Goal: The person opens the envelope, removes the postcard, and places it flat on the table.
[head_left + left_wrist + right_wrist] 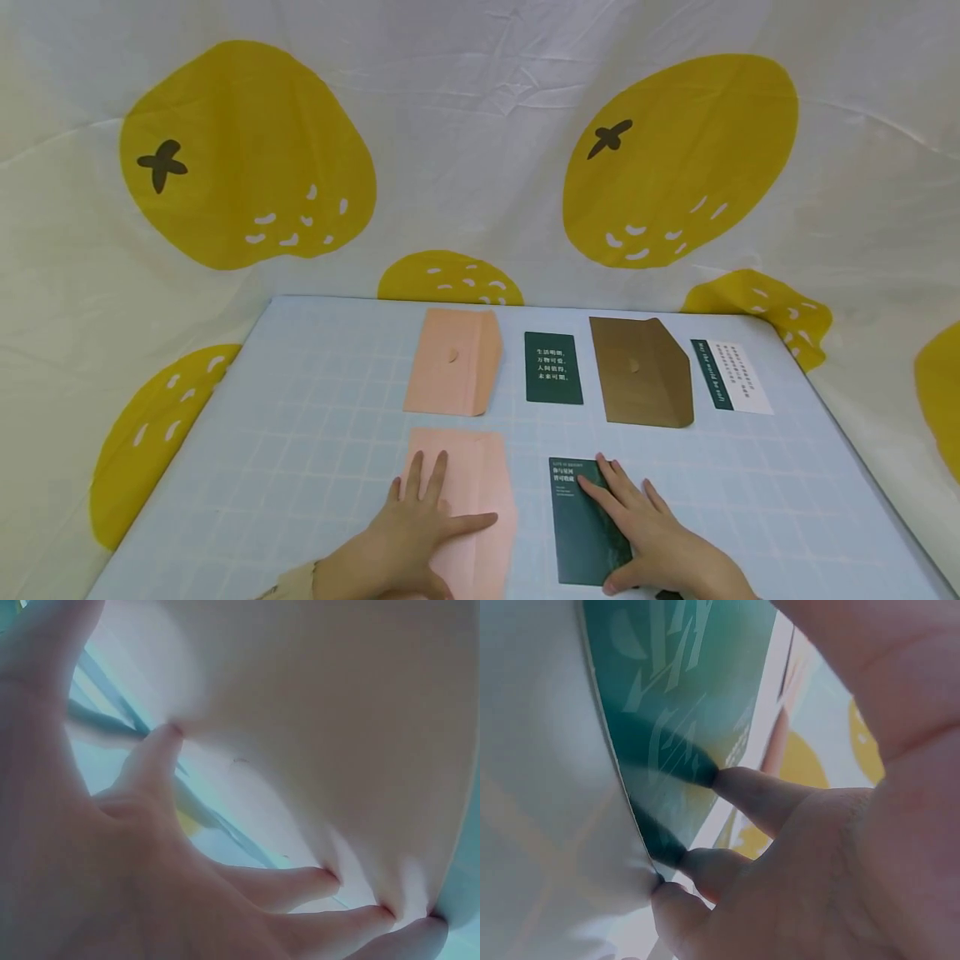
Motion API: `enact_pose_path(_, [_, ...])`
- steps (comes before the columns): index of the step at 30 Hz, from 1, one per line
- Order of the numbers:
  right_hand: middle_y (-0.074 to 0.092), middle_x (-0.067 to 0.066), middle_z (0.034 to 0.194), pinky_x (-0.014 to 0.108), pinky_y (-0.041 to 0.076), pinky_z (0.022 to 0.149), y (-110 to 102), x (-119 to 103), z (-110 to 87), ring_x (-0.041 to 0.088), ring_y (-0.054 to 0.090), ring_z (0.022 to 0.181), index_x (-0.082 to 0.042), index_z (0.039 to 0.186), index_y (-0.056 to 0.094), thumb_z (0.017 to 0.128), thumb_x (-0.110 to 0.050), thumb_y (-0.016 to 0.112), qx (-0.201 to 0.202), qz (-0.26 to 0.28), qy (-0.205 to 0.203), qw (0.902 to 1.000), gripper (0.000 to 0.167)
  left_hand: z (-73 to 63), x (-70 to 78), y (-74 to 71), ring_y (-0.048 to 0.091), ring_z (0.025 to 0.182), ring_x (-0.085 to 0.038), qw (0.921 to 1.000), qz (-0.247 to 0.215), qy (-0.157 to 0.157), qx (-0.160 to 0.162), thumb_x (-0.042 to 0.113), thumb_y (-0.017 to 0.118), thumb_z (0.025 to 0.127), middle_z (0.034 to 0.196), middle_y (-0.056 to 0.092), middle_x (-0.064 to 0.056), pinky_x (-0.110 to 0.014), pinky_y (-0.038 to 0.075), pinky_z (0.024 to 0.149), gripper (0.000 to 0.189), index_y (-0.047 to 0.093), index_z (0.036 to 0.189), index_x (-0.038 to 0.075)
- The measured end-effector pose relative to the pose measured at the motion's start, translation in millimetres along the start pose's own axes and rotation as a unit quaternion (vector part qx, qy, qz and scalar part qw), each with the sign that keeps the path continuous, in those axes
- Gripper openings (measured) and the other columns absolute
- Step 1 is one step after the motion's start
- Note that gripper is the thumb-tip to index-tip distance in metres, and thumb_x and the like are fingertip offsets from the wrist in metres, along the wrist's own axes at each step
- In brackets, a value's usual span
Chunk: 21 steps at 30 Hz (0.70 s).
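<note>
My left hand (411, 532) rests with spread fingers on a pale pink envelope (483, 471) at the near middle of the table. In the left wrist view, those fingertips (330, 879) press on the envelope's flat surface. To the right, my right hand (652, 533) lies over the right edge of a dark green card (576, 542) with white print near its top. The right wrist view shows fingertips (727, 780) touching the card along its edge, with nothing gripped. Part of the card is hidden under that hand.
Behind the hands, from left to right, lie a peach envelope (442, 375), a small green card (553, 387), a brown envelope (637, 400) and a white-and-green card (742, 383). A pale blue checked cloth (300, 433) covers the table. Behind it hangs a fruit-patterned curtain (465, 167).
</note>
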State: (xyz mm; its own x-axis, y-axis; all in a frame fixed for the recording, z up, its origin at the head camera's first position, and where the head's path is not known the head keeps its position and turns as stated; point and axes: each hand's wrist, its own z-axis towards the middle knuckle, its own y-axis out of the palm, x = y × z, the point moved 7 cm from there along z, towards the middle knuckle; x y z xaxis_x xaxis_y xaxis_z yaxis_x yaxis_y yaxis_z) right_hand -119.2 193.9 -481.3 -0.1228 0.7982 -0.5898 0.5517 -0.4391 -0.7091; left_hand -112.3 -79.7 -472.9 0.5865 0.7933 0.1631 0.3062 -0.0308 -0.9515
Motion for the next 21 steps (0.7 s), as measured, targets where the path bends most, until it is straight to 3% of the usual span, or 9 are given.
enact_pose_path(6, [0.002, 0.017, 0.165, 0.072, -0.004, 0.108, 3, -6, 2.0, 0.046, 0.004, 0.148, -0.018, 0.157, 0.03, 0.057, -0.046, 0.092, -0.007, 0.001, -0.019, 0.9998, 0.121, -8.2, -9.0, 0.9, 0.01, 0.139, -0.063, 0.9998, -0.017, 0.007, 0.004, 0.068, 0.081, 0.056, 0.158, 0.009, -0.034, -0.073, 0.037, 0.094, 0.099, 0.037, 0.145, 0.059])
enact_pose_path(14, [0.001, 0.017, 0.165, 0.074, -0.002, 0.107, 6, -15, 5.0, 0.045, 0.002, 0.149, -0.019, 0.158, 0.028, 0.058, -0.049, 0.091, -0.01, -0.012, -0.033, 0.9993, 0.121, -17.7, -23.1, 5.4, -0.002, 0.14, -0.063, 0.9956, -0.093, 0.002, -0.008, 0.063, 0.083, 0.059, 0.16, 0.0, -0.032, -0.079, 0.027, 0.095, 0.097, 0.037, 0.145, 0.058])
enact_pose_path(21, [0.002, 0.017, 0.165, 0.074, 0.001, 0.107, 10, -24, 9.8, 0.044, 0.003, 0.149, -0.017, 0.158, 0.028, 0.058, -0.052, 0.09, -0.009, -0.036, -0.04, 0.9985, 0.123, -26.3, -33.2, 5.8, -0.002, 0.14, -0.062, 0.9952, -0.097, 0.011, 0.002, 0.063, 0.082, 0.06, 0.16, -0.002, -0.032, -0.08, 0.025, 0.095, 0.097, 0.037, 0.146, 0.057])
